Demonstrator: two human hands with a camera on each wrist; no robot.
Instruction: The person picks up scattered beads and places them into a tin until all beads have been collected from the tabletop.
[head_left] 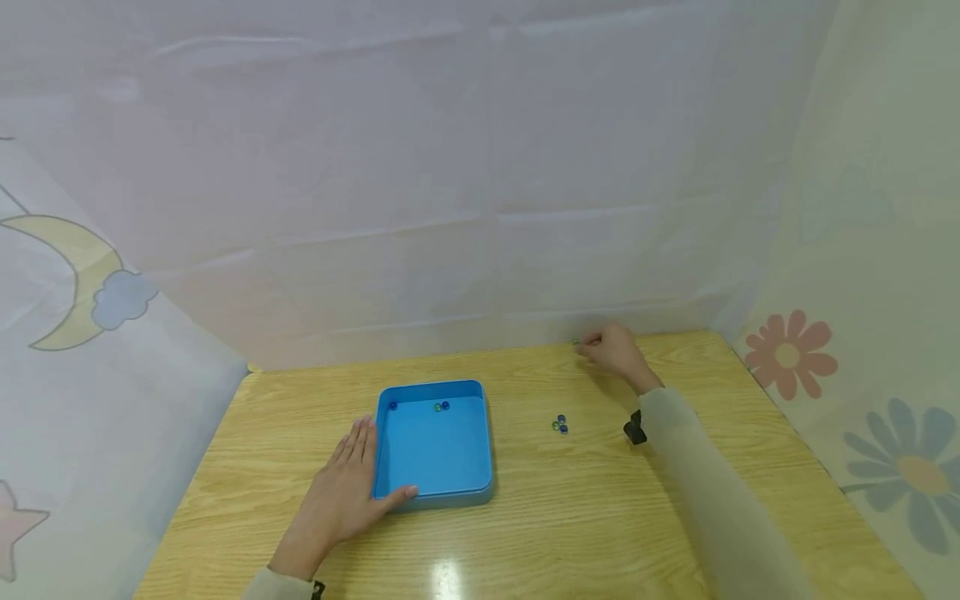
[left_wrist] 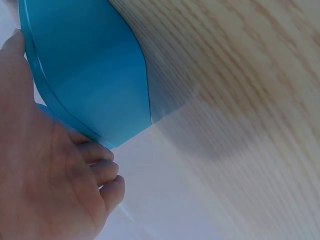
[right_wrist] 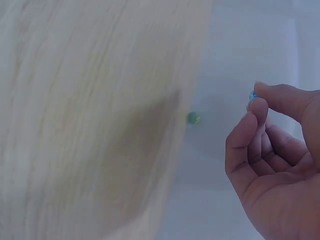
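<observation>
My left hand [head_left: 341,483] rests with straight fingers along the left side of a square blue tray [head_left: 491,467], its thumb laid over the near rim. Seen from the left wrist, the fingers [left_wrist: 105,172] lie against the tray's wall [left_wrist: 100,75]. Far off by the table's back edge, my right hand [head_left: 617,352] pinches a small clear-blue glass marble [right_wrist: 253,95] between thumb and fingertips, which mostly cover it. A green marble [right_wrist: 193,118] sits at that edge, just beyond the fingertips. Inside the tray are a blue marble [head_left: 393,406] at the back left and a green-and-blue pair [head_left: 446,406].
A little cluster of blue and green marbles [head_left: 564,429] lies on the wooden table [head_left: 525,542], right of the tray. A pale cloth [head_left: 390,275] hangs behind the table's back edge, and printed cloths flank both sides.
</observation>
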